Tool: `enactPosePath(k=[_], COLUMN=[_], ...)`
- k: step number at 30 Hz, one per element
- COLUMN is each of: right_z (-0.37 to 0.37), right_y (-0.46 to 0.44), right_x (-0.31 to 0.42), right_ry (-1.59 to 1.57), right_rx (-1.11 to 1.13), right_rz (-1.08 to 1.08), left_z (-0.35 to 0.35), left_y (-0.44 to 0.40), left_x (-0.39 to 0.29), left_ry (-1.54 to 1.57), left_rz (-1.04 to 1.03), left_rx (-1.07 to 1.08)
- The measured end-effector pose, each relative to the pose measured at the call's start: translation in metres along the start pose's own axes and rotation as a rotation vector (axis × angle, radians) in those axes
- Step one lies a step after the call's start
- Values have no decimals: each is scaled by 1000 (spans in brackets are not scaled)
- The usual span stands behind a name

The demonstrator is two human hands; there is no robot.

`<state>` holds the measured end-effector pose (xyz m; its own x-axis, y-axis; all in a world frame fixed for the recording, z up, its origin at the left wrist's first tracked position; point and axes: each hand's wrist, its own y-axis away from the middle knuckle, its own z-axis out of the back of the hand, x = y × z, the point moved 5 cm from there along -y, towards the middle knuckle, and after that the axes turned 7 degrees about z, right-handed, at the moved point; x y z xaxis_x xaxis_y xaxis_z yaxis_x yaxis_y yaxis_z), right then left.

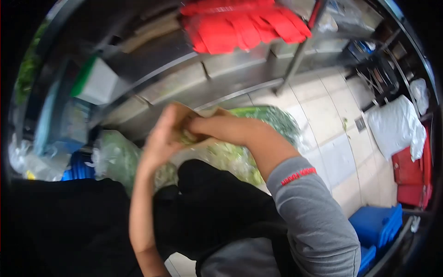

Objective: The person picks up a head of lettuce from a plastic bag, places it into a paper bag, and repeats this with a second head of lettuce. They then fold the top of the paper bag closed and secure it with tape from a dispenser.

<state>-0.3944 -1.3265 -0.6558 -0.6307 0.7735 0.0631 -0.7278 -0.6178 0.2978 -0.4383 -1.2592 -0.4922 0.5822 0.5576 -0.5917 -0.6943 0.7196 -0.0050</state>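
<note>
The left hand (161, 138) grips the brown bag (185, 112) by its side, right out in front of the knees and above the greens (233, 157), and in goes the right hand (197, 126), its fingers hidden inside, open or closed I can't tell

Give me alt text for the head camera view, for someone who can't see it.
A person's left hand holds what looks like a brown paper bag, the right hand partly hidden at its opening. Plastic bags of greens sit below; red packages lie beyond, with tiled floor to the right.
</note>
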Motion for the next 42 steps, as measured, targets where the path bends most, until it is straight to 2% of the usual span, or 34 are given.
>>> enactPosePath(k=[1, 2, 3, 5, 6, 8, 9, 10, 11, 12, 14, 15, 16, 17, 18, 19, 22, 23, 25, 26, 28, 31, 33, 35, 36, 39, 40, 42], right_z=[21, 46, 72, 125, 144, 159, 172, 175, 156, 120, 3, -73, -134, -186, -240, -274, -305, -308, -339, -363, -345, -340, -355, -380, -355, -352, -362, -356], right_y=[1, 7, 17, 46, 59, 92, 128, 155, 169, 168, 124, 96, 76, 63, 56, 53, 64, 75, 92, 102, 122, 141, 129, 109, 111, 113, 105, 119], right_x=[7, 15, 22, 32, 27, 5, -7, -19, -32, -47, -60, -52, -34, -13, 3, 15, 10, 5, -20, -35, -39, -29, -31, -32, -12, 12, 8, 7], right_ry=[27, 57, 87, 65, -50, -706, -851, -988, -1302, -1301, -972, -845, -756, -523, -363, -201, -191, -120, -99, -154, 96, 195, 131, 17, 326, 443, 143, 111], right_rx=[26, 43, 36, -71, -173, -414, -727, -1040, -1170, -1119, -903, -567, -282, -139, -47, 44, 424, 473, 710, 890, 772, 657, 644, 677, 433, 575, 597, 536], right_rz=[67, 144, 233, 393, 443, 381, 332, 274, 56, -163, -390, -485, -460, -213, -76, 62, -62, -31, -285, -578, -376, -219, -256, -381, -156, 215, 27, 63], left_z=[9, 11, 11, 13, 14, 20, 21, 31, 38, 44, 49, 48, 45, 42, 39, 37, 35, 36, 37, 39, 40, 38, 37, 35, 33, 28, 26, 25], left_y=[0, 0, -1, -3, -2, 4, 10, 14, 18, 22, 25, 24, 23, 21, 20, 18, 16, 16, 18, 18, 17, 18, 16, 16, 15, 16, 15, 16], left_x=[1, 9, 14, 29, 39, 68, 78, 60, 60, 60, 60, 60, 59, 60, 62, 65, 74, 76, 77, 76, 73, 74, 74, 72, 72, 73, 72, 70], left_ry=[84, 370, 529, 602, 608, 602, 593, 614, 605, 592, 572, 570, 568, 565, 551, 538, 513, 509, 524, 530, 530, 530, 538, 560, 565, 576, 575, 583], left_rz=[22, 128, 235, 323, 391, 501, 542, 437, 443, 454, 455, 462, 467, 474, 475, 477, 487, 489, 511, 519, 525, 523, 515, 513, 511, 515, 517, 528], left_rx=[0, 48, 78, 66, 85, 135, 164, 19, -4, -19, -42, -43, -42, -40, -44, -49, -61, -70, -81, -89, -79, -47, -38, -35, -23, 11, 22, 32])
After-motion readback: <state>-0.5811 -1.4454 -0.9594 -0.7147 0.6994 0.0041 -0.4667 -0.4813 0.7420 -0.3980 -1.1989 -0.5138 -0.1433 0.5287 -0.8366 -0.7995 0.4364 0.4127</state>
